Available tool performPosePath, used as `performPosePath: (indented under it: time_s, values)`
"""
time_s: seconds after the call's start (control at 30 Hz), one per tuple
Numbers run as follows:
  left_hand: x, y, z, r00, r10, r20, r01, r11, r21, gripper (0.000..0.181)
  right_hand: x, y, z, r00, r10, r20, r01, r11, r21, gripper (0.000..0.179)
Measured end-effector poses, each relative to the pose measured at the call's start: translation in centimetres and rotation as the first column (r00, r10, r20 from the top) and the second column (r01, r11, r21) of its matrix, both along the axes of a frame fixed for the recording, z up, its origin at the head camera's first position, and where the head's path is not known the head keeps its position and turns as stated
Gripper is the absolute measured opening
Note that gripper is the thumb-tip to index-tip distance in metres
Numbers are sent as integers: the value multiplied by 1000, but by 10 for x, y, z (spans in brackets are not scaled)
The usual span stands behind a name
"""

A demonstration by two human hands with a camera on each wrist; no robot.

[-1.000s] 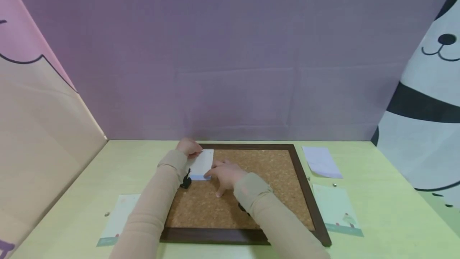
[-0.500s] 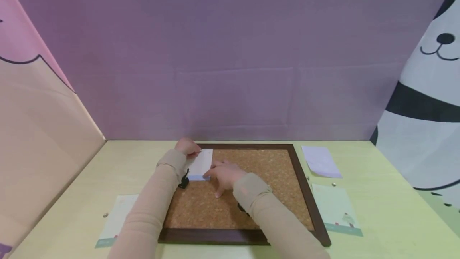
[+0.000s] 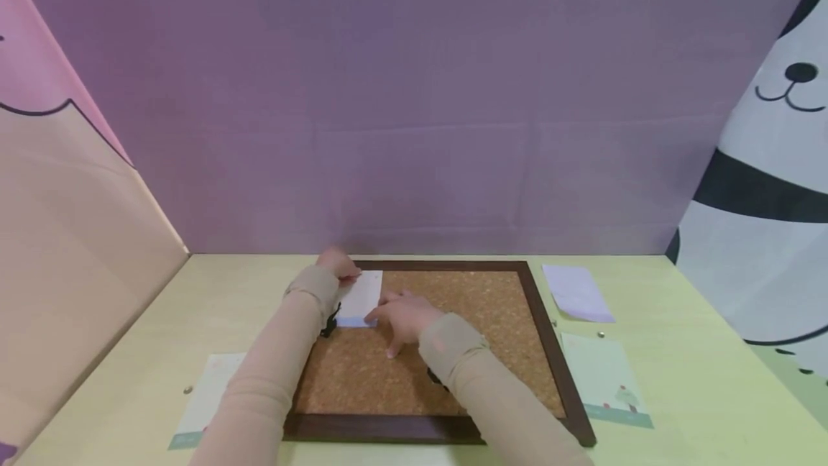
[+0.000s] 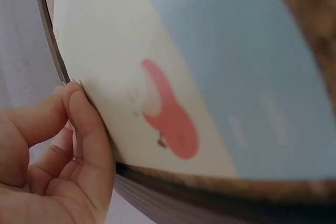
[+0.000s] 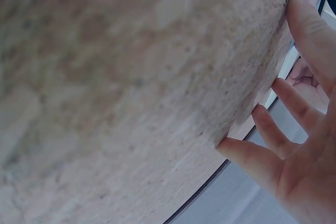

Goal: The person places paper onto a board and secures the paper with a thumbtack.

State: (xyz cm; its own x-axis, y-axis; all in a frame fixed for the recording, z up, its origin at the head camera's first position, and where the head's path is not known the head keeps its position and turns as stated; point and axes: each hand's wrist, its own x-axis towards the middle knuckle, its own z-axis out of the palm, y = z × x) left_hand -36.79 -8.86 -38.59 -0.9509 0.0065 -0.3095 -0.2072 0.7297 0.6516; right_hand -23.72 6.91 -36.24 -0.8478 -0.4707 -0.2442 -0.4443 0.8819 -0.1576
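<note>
A white sheet of paper with a blue bottom band (image 3: pixel 359 298) lies at the upper left of a framed cork board (image 3: pixel 369 372). At its far left corner, my left hand (image 3: pixel 338 264) has thumb and forefinger pinched together. In the left wrist view, a small thumbtack (image 4: pixel 77 83) shows at those fingertips, mostly hidden by them. The sheet's red printed figure (image 4: pixel 176 124) faces up there. My right hand (image 3: pixel 407 316) rests with spread fingers on the cork, its forefinger touching the sheet's lower right corner. In the right wrist view, fingertips (image 5: pixel 226 144) press on the cork.
Right of the board lie a lilac sheet (image 3: pixel 578 293) and a pale green sheet (image 3: pixel 601 372), with a loose thumbtack (image 3: pixel 601 335) between them. Left of it lie another sheet (image 3: pixel 210 394), partly under the left sleeve, and a thumbtack (image 3: pixel 188 390). A purple cloth (image 3: pixel 420 106) hangs behind.
</note>
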Motion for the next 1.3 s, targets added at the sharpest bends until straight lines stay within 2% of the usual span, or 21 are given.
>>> performPosePath:
  time_s: [0.1, 0.17, 0.27, 0.37, 0.4, 0.5, 0.57, 0.8, 1.1, 1.3]
  values:
    - [-9, 1, -6, 1000, 26, 16, -26, 1000, 9, 13, 0, 0, 0, 1000, 1, -5, -1, 1000, 6, 66]
    - [-18, -1, -13, 1000, 19, 13, -19, 1000, 14, 12, 0, 0, 0, 1000, 0, -5, 1, 1000, 11, 66]
    - [-23, -1, -16, 1000, 10, 10, -10, 1000, -1, 13, 0, -1, 0, 1000, -1, -5, 1, 1000, 18, 66]
    - [-19, 0, -11, 1000, 18, 15, -18, 1000, -4, 15, -1, -1, 0, 1000, -3, -2, 3, 1000, 24, 66]
    - [-15, 1, -6, 1000, 24, 18, -24, 1000, -17, 16, -1, -2, 0, 1000, -5, -2, 5, 1000, 25, 66]
    - [-6, 2, 2, 1000, -2, 6, 2, 1000, -23, 23, -2, -2, -1, 1000, -3, -3, 3, 1000, 27, 67]
    - [-3, 2, 4, 1000, -12, 1, 12, 1000, -27, 26, -3, -2, -2, 1000, 1, -6, -1, 1000, 28, 67]
    - [-8, 4, 1, 999, 25, 44, -23, 999, -45, 11, -2, -2, -1, 1000, 10, -9, -10, 1000, 26, 67]
    - [-9, 5, 4, 997, 41, 70, -39, 999, -30, 12, -3, -2, -1, 1000, 7, -2, -7, 1000, 25, 67]
    - [-5, 9, 8, 996, 55, 76, -52, 998, -34, 12, -2, 0, 0, 1000, 1, 7, -1, 1000, 6, 66]
